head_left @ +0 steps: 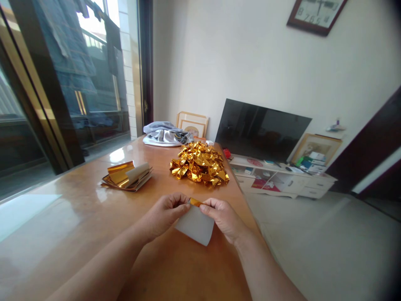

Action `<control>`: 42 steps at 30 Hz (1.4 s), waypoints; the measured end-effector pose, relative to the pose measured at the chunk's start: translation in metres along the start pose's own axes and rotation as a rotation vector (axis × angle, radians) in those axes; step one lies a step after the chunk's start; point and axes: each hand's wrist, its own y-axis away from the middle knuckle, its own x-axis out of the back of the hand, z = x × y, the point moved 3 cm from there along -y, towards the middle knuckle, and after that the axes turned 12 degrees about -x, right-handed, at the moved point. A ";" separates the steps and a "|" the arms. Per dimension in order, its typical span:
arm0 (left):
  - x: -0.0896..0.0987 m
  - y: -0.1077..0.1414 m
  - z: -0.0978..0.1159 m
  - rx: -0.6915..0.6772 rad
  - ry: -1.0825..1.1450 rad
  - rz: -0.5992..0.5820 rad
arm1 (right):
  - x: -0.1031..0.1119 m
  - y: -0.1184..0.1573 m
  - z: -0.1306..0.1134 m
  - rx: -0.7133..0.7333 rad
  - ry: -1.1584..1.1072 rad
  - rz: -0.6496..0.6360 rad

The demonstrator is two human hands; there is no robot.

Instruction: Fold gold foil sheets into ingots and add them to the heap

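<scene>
Hands, two in all: left hand point(164, 213) and right hand point(223, 219), both closed narrow, each pinching the same single sheet of foil paper point(194, 226) between thumb and fingers. White back of the sheet facing up, narrow gold strip point(196, 202) showing along its top edge, sheet just above the orange wooden table point(62, 217). Beyond the hands, one large heap of crumpled gold foil pieces point(199, 165), too many to count. Left of the heap, one stack of foil sheets point(127, 177), top sheets curled back. Farther off, one bundle of pale cloth point(166, 134), two picture frames point(192, 125) point(316, 149), one dark flat-screen television point(260, 129), one white low cabinet point(282, 179), one wall clock point(315, 12).
</scene>
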 end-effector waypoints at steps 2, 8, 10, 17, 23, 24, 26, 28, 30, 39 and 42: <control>0.000 0.000 0.000 -0.009 -0.025 0.007 | 0.001 0.000 0.000 0.010 0.027 0.001; 0.001 0.000 -0.001 -0.018 -0.055 0.040 | 0.003 0.002 -0.003 0.092 0.116 0.049; 0.001 -0.001 -0.002 -0.026 -0.062 0.053 | 0.005 0.003 -0.007 0.175 0.205 0.164; -0.002 -0.001 -0.004 -0.062 -0.193 0.053 | -0.004 0.012 -0.020 0.556 0.575 0.375; -0.006 -0.002 -0.009 -0.065 -0.203 0.041 | -0.010 0.013 -0.021 0.581 0.631 0.379; -0.006 -0.002 -0.010 -0.063 -0.188 0.035 | -0.009 0.013 -0.020 0.561 0.608 0.368; -0.007 -0.001 -0.011 -0.050 -0.143 0.015 | -0.007 0.011 -0.018 0.480 0.529 0.328; -0.008 -0.001 -0.010 -0.035 -0.100 0.000 | -0.005 0.009 -0.015 0.374 0.423 0.276; -0.008 -0.001 -0.008 -0.033 -0.080 -0.004 | -0.004 0.007 -0.012 0.288 0.326 0.218; -0.012 -0.001 -0.004 -0.055 0.028 0.033 | -0.006 0.007 -0.010 0.189 0.158 0.107; -0.012 -0.001 -0.005 -0.052 0.051 0.036 | -0.007 0.007 -0.009 0.183 0.144 0.097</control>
